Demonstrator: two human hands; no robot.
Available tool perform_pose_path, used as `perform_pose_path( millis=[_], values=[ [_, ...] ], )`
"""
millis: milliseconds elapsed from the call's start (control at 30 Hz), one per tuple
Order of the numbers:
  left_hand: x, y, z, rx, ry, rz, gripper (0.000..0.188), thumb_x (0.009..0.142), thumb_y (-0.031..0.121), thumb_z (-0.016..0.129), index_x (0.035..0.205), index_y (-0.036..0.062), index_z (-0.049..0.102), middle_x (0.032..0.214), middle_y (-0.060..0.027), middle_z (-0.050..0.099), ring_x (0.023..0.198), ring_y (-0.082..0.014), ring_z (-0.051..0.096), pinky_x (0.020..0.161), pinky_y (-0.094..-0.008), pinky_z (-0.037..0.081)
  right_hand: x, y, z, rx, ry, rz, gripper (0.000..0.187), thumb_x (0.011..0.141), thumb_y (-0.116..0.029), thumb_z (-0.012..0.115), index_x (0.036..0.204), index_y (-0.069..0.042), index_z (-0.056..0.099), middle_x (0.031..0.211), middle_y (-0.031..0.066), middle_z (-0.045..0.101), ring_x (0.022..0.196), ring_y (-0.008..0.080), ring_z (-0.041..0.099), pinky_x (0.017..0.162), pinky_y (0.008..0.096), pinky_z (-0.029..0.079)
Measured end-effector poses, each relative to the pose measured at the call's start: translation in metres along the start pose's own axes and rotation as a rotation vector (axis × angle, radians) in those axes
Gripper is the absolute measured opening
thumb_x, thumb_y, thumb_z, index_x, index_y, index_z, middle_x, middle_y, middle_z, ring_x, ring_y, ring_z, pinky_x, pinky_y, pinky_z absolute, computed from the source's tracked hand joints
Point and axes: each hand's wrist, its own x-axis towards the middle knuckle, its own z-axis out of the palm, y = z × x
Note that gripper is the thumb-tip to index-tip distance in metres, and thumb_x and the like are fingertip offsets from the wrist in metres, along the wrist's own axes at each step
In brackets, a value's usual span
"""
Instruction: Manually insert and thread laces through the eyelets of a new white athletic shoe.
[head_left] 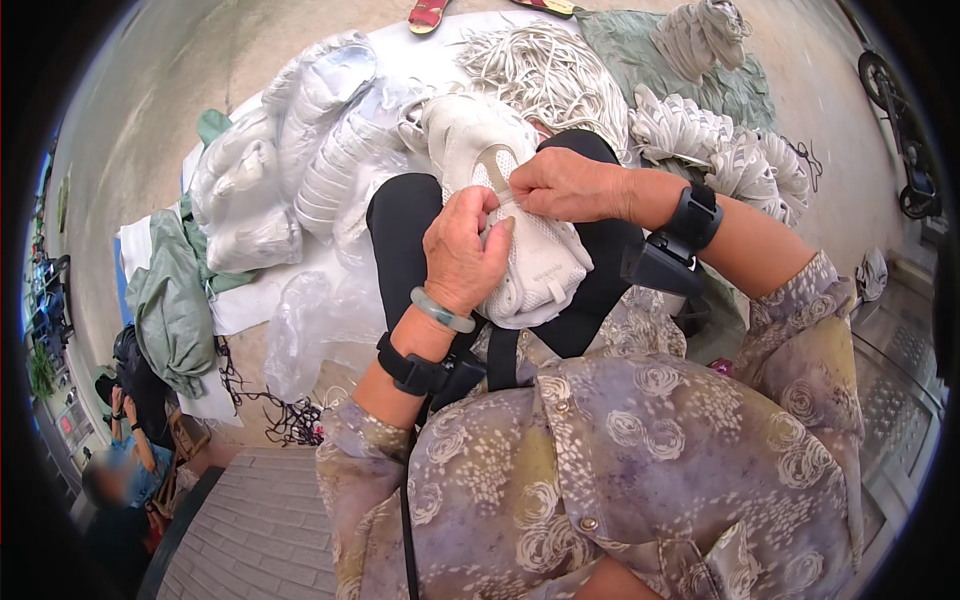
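Observation:
A white mesh sneaker [535,270] rests across my lap, between my black-clad knees, its heel end toward my body. Over its lacing area my left hand [465,250] bends its fingers and thumb closed against the shoe's left side. From the other side my right hand [570,185] is closed in a pinch at the eyelets. A pale, narrow shoelace shows between the two sets of fingertips, but its ends are hidden by the fingers.
Plastic-wrapped stacks of white shoes [245,195] stand at left. A heap of white laces [545,75] lies ahead, with more bundled white shoes [690,130] at right. Clear plastic [310,325] and dark cords [285,415] lie lower left. Another person [125,470] sits far left.

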Motion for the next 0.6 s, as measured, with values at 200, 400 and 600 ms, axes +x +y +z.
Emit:
perform_pose_path(
  millis=[200, 400, 600],
  values=[
    [0.003, -0.001, 0.002, 0.073, -0.005, 0.071, 0.019, 0.073, 0.003, 0.063, 0.089, 0.0028, 0.055, 0.069, -0.0017, 0.048, 0.053, -0.0095, 0.043, 0.051, -0.0227, 0.041, 0.001, 0.002, 0.014, -0.268, 0.162, -0.105, 0.012, 0.078, -0.014, 0.053, 0.074, -0.003, 0.054, 0.064, 0.0168, 0.055, 0.067, 0.0364, 0.057, 0.061, 0.0446, 0.044],
    [0.004, 0.0, -0.004, -0.065, -0.043, -0.115, 0.017, 0.074, 0.002, 0.065, 0.088, 0.0026, 0.055, 0.066, 0.0028, 0.048, 0.055, -0.0049, 0.042, 0.05, -0.0209, 0.039, -0.012, -0.004, 0.02, -0.315, 0.237, -0.023, 0.01, 0.078, -0.013, 0.054, 0.082, -0.004, 0.053, 0.069, 0.0163, 0.057, 0.07, 0.0361, 0.058, 0.062, 0.0441, 0.044],
    [0.02, -0.008, -0.01, -0.301, -0.163, -0.373, 0.014, 0.074, 0.002, 0.067, 0.082, 0.0033, 0.056, 0.064, 0.0047, 0.051, 0.053, -0.0031, 0.044, 0.048, -0.0179, 0.038, -0.024, -0.005, 0.008, -0.078, 0.232, 0.09, 0.011, 0.077, -0.012, 0.054, 0.079, -0.002, 0.051, 0.07, 0.0163, 0.058, 0.07, 0.0355, 0.057, 0.061, 0.0415, 0.044]
  ],
)
